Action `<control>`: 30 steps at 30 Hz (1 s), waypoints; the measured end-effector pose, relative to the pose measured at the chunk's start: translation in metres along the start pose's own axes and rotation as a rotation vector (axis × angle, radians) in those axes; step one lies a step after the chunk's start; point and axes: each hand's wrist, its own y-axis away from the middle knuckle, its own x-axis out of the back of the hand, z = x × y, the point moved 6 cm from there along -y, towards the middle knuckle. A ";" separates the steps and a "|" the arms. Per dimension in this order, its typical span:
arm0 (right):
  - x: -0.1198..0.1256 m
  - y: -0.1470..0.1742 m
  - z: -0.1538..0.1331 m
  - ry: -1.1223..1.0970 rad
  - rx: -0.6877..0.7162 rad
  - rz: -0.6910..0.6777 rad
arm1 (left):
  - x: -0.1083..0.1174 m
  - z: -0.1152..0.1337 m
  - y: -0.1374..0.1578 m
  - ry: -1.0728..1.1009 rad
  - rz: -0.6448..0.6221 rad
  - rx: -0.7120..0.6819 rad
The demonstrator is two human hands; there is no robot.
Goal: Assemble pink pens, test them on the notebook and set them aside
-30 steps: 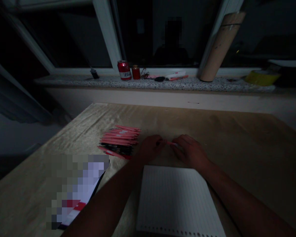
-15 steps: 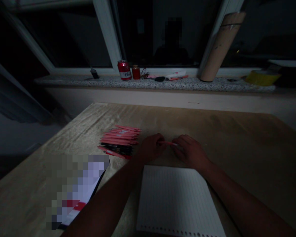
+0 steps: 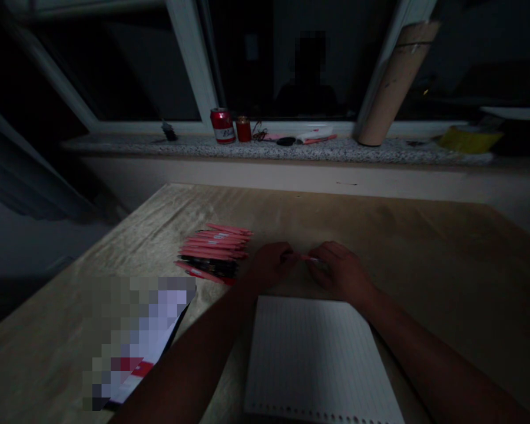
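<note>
Between my two hands, just beyond the notepad, lies a slim pink pen. My left hand is closed on its left end, the fingers curled and partly in shadow. The other end sits in the closed fingers of my right hand, where something pale or clear shows along it. To the left of my left hand is a pile of pink pens, side by side, with several black pens at its near side. A lined notepad rests between my forearms.
A phone-like device with a bright, pixelated screen lies on the table at the left. Along the stone windowsill stand a red can, a small red jar, a tall tan cylinder and a yellow item.
My left hand has shifted slightly, its fingers now nearer the middle of the pen, and less of the pink shows between the hands. My right hand has hardly moved.
</note>
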 end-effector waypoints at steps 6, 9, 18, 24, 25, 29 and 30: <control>-0.002 0.000 0.001 0.012 0.000 -0.006 | 0.002 0.003 0.002 0.049 0.009 -0.023; -0.003 0.000 0.001 0.015 -0.010 -0.009 | 0.002 0.002 0.004 0.040 0.006 -0.038; -0.002 0.001 0.000 0.012 0.000 -0.022 | -0.002 -0.002 0.002 0.013 0.018 -0.058; -0.005 0.001 0.002 0.015 0.000 -0.021 | -0.003 -0.002 0.001 0.011 -0.003 -0.060; -0.005 0.001 0.002 0.015 0.002 -0.021 | -0.002 -0.002 0.002 0.025 -0.003 -0.064; -0.002 0.000 0.000 -0.005 0.010 -0.015 | -0.001 -0.001 0.004 0.076 0.007 -0.084; -0.001 0.000 0.000 -0.009 0.010 -0.011 | -0.001 -0.002 0.005 0.082 0.009 -0.088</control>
